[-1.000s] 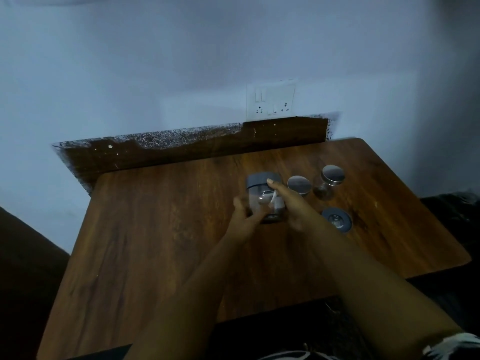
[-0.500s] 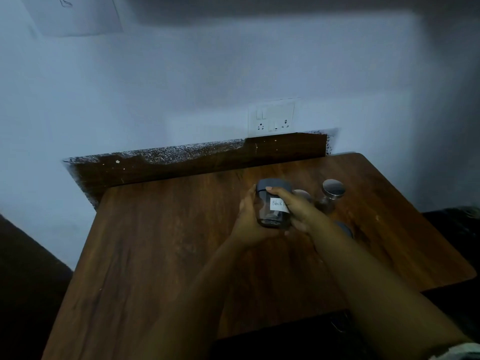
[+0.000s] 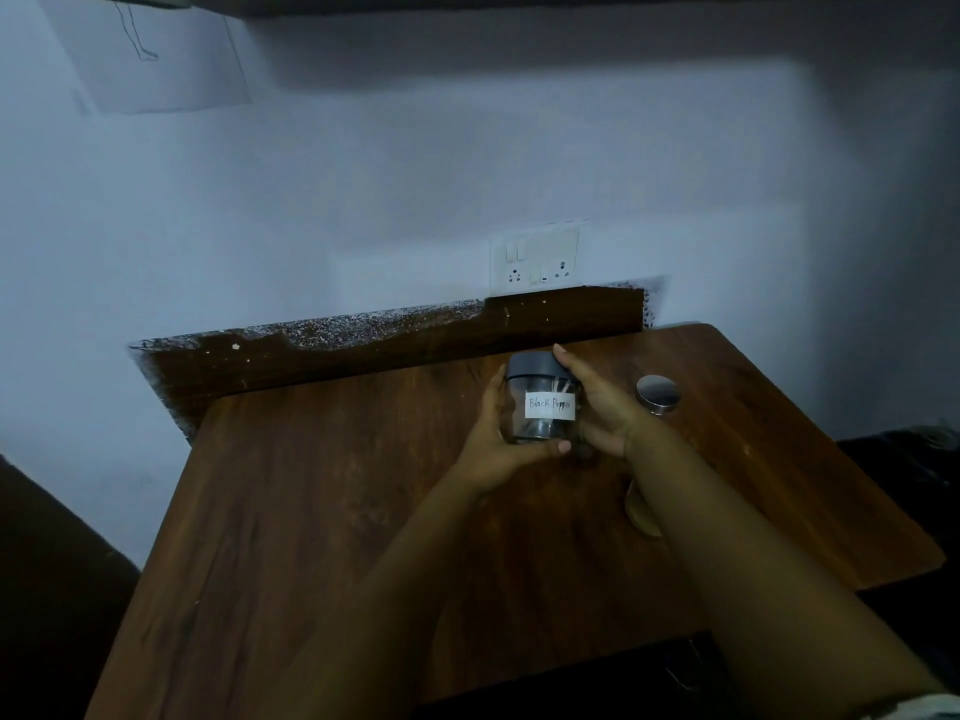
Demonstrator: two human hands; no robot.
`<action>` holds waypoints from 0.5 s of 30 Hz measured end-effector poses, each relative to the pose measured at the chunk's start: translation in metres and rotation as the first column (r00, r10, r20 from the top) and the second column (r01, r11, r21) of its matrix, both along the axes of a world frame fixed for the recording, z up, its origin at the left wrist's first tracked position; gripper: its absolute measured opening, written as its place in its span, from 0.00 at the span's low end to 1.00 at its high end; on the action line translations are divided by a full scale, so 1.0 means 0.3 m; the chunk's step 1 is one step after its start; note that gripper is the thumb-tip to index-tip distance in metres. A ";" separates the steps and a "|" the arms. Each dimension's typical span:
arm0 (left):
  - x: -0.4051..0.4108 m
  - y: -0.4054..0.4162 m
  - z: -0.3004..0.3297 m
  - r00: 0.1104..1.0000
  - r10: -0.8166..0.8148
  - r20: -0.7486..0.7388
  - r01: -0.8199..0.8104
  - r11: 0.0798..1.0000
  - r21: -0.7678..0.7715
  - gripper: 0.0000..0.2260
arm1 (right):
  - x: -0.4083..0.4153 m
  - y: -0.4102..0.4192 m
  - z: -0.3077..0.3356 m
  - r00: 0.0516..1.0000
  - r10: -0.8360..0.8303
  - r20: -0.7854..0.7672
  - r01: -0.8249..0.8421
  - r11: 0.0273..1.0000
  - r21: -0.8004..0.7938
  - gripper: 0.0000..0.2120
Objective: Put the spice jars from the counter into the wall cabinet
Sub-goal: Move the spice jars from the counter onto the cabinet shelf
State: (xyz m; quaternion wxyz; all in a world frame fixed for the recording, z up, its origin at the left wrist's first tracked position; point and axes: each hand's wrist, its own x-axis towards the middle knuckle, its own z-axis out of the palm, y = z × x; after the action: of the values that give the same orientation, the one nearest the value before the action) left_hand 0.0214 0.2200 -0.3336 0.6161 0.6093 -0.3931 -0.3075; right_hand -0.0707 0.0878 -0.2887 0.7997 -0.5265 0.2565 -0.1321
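Observation:
A glass spice jar [image 3: 540, 407] with a grey lid and a white label reading "Black Pepper" is held above the wooden counter [image 3: 332, 501]. My left hand [image 3: 498, 444] cups its left side and bottom. My right hand [image 3: 597, 407] grips its right side, with a finger up on the lid. Another jar with a shiny metal lid [image 3: 658, 393] stands on the counter just right of my right hand. My right forearm hides the other jars; only a pale edge [image 3: 638, 511] shows beside it.
A white switch and socket plate [image 3: 535, 262] is on the wall behind the counter. The dark underside of the wall cabinet [image 3: 519, 0] runs along the top edge. A pale sheet [image 3: 156, 59] hangs on the wall at upper left. Dark furniture flanks the counter.
Both hands have lifted the Black Pepper jar off the counter and turned its label toward me. The view has tilted upward, bringing the cabinet's underside into sight.

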 end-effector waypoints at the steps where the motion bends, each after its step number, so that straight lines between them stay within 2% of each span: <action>1: 0.000 -0.008 0.003 1.000 0.002 0.003 -0.002 1.000 -0.006 0.50 | -0.002 -0.004 0.006 1.000 -0.001 0.006 0.001 1.000 -0.002 0.26; 6: -0.017 -0.045 0.029 0.999 0.029 0.046 -0.028 0.999 -0.015 0.46 | -0.013 -0.033 0.039 1.000 -0.019 0.012 0.019 1.000 -0.022 0.23; 11: -0.022 -0.101 0.057 0.958 0.237 0.160 -0.227 0.971 -0.076 0.40 | -0.014 -0.070 0.060 0.984 -0.179 0.020 0.180 0.975 -0.128 0.33; 13: -0.016 -0.131 0.083 0.953 0.253 0.168 -0.236 0.965 -0.112 0.37 | -0.036 -0.091 0.074 0.992 -0.119 0.040 0.124 0.976 -0.181 0.37; 15: -0.005 -0.166 0.120 0.943 0.260 0.207 -0.233 0.962 -0.144 0.39 | -0.060 -0.127 0.092 0.998 -0.039 0.057 0.053 0.960 -0.274 0.44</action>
State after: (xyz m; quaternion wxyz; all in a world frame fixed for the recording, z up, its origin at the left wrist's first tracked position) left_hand 0.0197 0.1702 -0.2975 0.6364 0.6471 -0.3980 -0.1336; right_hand -0.0887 0.0497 -0.2611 0.7218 -0.6229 0.2273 -0.1983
